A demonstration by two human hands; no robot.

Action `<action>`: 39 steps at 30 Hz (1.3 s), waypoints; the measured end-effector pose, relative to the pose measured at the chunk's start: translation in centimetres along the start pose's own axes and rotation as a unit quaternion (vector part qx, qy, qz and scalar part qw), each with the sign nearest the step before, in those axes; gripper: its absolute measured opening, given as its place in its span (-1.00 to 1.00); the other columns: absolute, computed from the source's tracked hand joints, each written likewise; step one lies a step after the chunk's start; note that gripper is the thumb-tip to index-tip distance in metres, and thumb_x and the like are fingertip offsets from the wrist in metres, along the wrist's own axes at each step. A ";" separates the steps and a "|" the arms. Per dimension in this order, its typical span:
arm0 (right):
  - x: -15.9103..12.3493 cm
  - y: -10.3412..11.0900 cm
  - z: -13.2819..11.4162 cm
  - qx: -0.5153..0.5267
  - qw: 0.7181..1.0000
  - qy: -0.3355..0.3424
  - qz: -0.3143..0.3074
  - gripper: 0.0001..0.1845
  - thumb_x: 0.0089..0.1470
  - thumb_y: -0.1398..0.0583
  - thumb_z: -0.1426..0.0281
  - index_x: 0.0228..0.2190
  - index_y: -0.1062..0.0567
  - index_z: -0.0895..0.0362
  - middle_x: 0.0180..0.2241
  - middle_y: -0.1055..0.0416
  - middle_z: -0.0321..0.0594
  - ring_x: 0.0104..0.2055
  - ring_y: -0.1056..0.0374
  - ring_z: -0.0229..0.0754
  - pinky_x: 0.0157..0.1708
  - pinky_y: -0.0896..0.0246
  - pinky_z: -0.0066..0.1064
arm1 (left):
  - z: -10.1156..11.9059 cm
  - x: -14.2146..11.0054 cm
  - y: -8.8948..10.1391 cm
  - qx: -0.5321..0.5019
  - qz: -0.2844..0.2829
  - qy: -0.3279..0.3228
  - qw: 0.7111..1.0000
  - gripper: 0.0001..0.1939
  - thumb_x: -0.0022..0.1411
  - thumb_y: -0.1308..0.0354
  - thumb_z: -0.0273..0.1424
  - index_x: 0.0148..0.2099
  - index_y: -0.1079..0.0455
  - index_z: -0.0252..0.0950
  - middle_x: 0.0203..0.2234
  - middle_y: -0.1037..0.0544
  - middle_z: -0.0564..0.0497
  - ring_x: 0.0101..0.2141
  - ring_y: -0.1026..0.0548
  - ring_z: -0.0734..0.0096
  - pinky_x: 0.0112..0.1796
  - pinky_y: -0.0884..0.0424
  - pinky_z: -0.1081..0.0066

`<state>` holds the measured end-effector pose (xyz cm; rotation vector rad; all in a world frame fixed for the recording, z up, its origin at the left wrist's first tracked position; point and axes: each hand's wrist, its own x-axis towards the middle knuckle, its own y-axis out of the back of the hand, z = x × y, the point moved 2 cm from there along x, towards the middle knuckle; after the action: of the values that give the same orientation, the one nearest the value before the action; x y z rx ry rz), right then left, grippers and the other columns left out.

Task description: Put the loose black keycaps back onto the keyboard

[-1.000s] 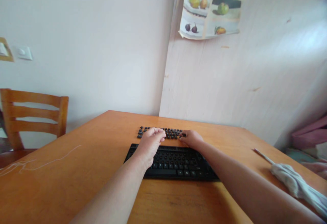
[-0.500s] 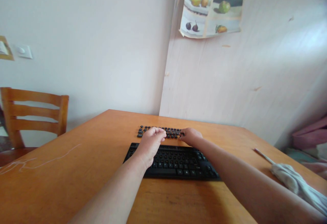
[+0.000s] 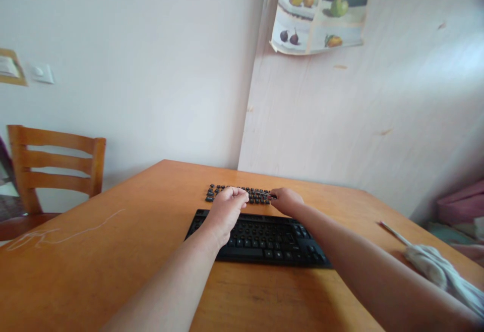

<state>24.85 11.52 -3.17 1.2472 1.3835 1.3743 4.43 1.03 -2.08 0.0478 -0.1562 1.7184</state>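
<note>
1. Pinching at its fingertips, your right hand (image 3: 288,202) is clamped on a thin tool (image 3: 261,194); type too small to tell.
2. Tool's long axis runs roughly left-right, pointing left from your right fingers, over the loose keycaps (image 3: 257,201). Whether its tip touches one, can't tell.
3. Keycaps sit on the table (image 3: 151,196) in rows beyond the keyboard (image 3: 249,253), on the wall (image 3: 189,120) side. The rows also run left-right, so tool and rows look close to parallel.
4. Your right hand is nearest the right end of those rows. From its grip, the visible caps lie mostly to the left.
5. Your left hand (image 3: 227,211) is in front of the middle of the rows and hides part of them. Thumb and fingers are together; can't tell if you have anything small between them.
6. Keyboard lies crosswise on your side of the caps, apart from them. Your left wrist and right forearm cover parts of it.
7. Cloth (image 3: 431,264) is well apart, off to your right.
</note>
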 end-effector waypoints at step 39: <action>-12.0 3.0 -0.6 0.366 0.916 0.106 -0.127 -0.83 0.09 -0.15 0.29 -0.31 -0.44 0.12 -0.61 -0.29 -0.40 -0.67 -0.19 -0.39 -0.70 -0.06 -0.59 | -0.5 -0.7 -0.9 0.118 -0.052 -0.080 0.988 -0.80 0.05 -0.18 -0.24 -0.35 -0.43 -0.27 -0.45 -0.53 -0.01 -0.35 -0.45 0.31 -0.27 -0.28 0.38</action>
<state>26.82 -0.54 -1.31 1.3196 2.2539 0.8374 5.48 0.49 -2.56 0.3646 -0.0670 1.6215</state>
